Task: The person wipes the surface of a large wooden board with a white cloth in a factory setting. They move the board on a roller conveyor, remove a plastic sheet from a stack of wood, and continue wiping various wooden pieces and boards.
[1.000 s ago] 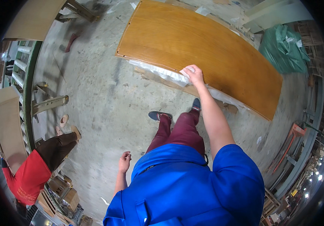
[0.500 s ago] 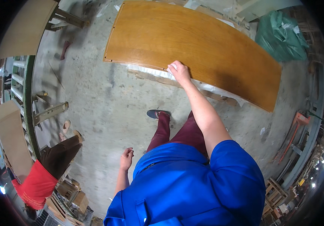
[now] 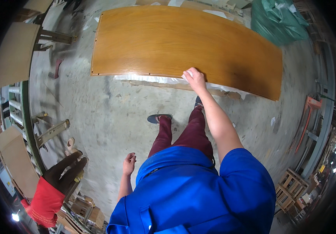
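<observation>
A long glossy orange-brown wooden panel (image 3: pixel 183 43) lies flat ahead of me, raised above the concrete floor. A white sheet (image 3: pixel 152 79) sticks out from under its near edge. My right hand (image 3: pixel 194 78) reaches forward and presses a white cloth against that near edge. My left hand (image 3: pixel 129 163) hangs at my side with loose fingers, holding nothing. My feet (image 3: pixel 159 117) stand just short of the panel.
Another person in a red top (image 3: pixel 45 202) is at the lower left. Light wooden boards (image 3: pixel 14 54) and a green metal rack (image 3: pixel 29 128) line the left side. A green tarp bundle (image 3: pixel 279 19) lies top right, an orange frame (image 3: pixel 308 117) and crates (image 3: pixel 291 187) at the right.
I have stepped closer to the panel, and it now fills more of the view. My right hand has stayed on the near edge and slid along it.
</observation>
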`<state>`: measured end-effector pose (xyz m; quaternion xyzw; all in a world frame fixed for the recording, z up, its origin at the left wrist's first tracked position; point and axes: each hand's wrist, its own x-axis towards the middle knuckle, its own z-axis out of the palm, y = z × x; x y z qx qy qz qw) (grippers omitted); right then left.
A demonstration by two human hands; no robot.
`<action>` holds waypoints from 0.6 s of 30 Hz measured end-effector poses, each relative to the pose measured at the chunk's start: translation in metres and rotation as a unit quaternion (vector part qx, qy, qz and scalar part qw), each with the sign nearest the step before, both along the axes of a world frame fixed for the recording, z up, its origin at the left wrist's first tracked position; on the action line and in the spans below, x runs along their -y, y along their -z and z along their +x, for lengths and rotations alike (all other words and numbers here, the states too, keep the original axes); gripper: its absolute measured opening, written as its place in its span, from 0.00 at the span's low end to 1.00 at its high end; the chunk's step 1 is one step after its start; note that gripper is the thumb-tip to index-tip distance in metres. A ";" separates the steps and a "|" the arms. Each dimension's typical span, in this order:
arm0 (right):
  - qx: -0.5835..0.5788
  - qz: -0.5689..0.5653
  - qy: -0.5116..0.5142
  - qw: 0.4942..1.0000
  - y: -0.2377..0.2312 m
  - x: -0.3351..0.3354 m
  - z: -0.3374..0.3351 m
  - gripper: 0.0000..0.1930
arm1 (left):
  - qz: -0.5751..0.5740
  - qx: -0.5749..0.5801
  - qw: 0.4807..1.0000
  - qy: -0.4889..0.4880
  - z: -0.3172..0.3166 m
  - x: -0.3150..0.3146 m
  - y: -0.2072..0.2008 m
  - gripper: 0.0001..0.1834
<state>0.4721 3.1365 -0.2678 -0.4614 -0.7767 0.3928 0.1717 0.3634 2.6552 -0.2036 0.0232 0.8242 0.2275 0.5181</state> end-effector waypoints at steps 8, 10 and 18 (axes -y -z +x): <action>0.017 0.023 0.097 0.995 -0.003 -0.024 0.082 0.15 | 0.013 -0.015 0.999 0.050 -0.010 -0.034 0.003 0.16; 0.025 0.013 0.109 0.994 -0.004 -0.028 0.093 0.15 | 0.014 -0.016 0.999 0.048 -0.007 -0.040 0.001 0.16; 0.010 0.013 0.094 0.995 0.001 -0.034 0.107 0.15 | -0.004 -0.020 0.994 0.103 0.019 -0.058 -0.002 0.16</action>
